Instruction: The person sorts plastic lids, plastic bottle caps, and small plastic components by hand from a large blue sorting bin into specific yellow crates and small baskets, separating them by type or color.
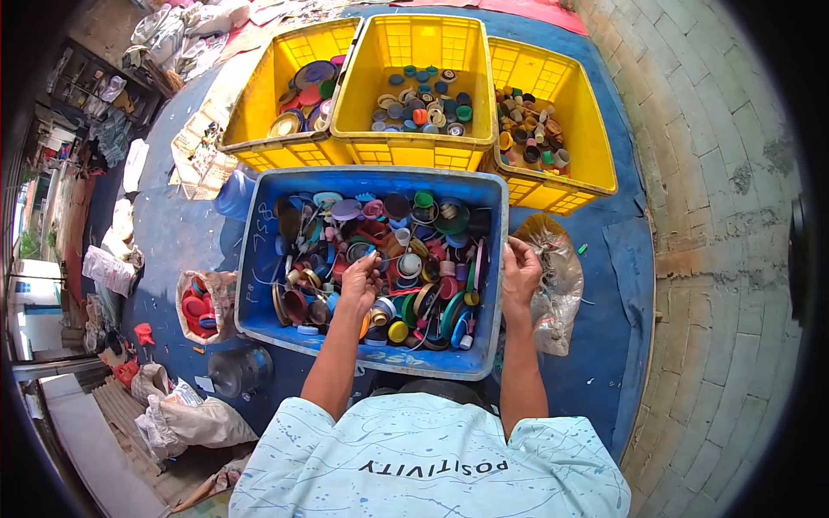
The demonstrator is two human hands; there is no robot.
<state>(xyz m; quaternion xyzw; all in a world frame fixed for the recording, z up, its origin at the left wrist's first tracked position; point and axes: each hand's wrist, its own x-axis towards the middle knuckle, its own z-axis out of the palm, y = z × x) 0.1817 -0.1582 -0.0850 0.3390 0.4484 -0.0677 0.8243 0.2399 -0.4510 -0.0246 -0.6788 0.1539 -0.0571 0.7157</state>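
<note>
A blue crate [371,179] stands right in front of me, filled with mixed plastic lids, caps and small cups [406,263]. My left hand [360,281] is over the middle of this pile, its fingers pinched at a small blue plastic piece [371,250], whose exact kind is too small to make out. At the crate's right rim is my right hand [522,274], fingers curled and closed beside the edge. Whether it grips the rim or a small thing is hidden. A translucent plastic bag [554,298] lies just right of this hand.
Behind the crate stand three yellow crates [413,151], [289,155], [561,194] holding sorted caps and lids. On the left are a sack of red lids [226,302], a clear water jug [240,373] and white sacks [194,423]. A block wall [717,224] runs along the right.
</note>
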